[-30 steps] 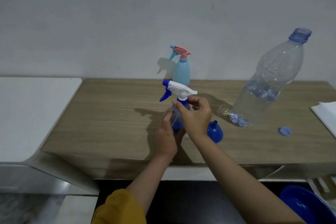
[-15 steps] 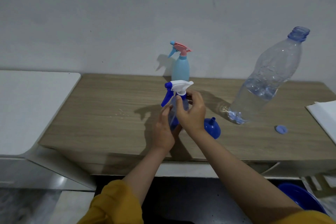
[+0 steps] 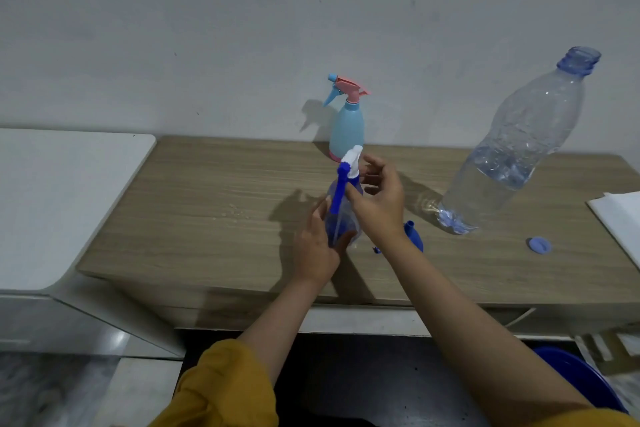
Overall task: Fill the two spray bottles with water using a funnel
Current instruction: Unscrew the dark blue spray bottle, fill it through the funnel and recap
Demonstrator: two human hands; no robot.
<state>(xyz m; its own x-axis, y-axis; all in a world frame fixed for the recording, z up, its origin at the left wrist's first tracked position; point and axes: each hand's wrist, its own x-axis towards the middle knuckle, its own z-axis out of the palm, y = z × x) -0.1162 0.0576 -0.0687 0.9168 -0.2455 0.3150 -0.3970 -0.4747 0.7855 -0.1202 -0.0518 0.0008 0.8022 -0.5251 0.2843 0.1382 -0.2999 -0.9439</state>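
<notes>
My left hand [image 3: 317, 250] holds the body of the clear spray bottle [image 3: 341, 218], with the fingers curled around its lower part, and the bottle stands on the wooden counter [image 3: 207, 218] near the front edge. My right hand [image 3: 379, 198] is at the neck of this bottle, just under the white and blue spray head [image 3: 349, 166]; the thumb and fingers are curled around the collar and pinch it. The blue trigger hangs down on the side toward me. The blue funnel [image 3: 414, 237] lies on the counter just behind my right wrist, partly hidden by it. The second spray bottle [image 3: 347, 130], light blue with a pink head, stands upright at the back of the counter close to the wall, apart from my hands. To the right stands the big water bottle [image 3: 512, 156], open at the top and partly filled with water. Its blue cap [image 3: 539, 245] lies flat on the counter, near the bottle's base. At the right edge I see a white sheet [image 3: 620, 218], and below the counter a blue basin [image 3: 581, 381], only in part.
</notes>
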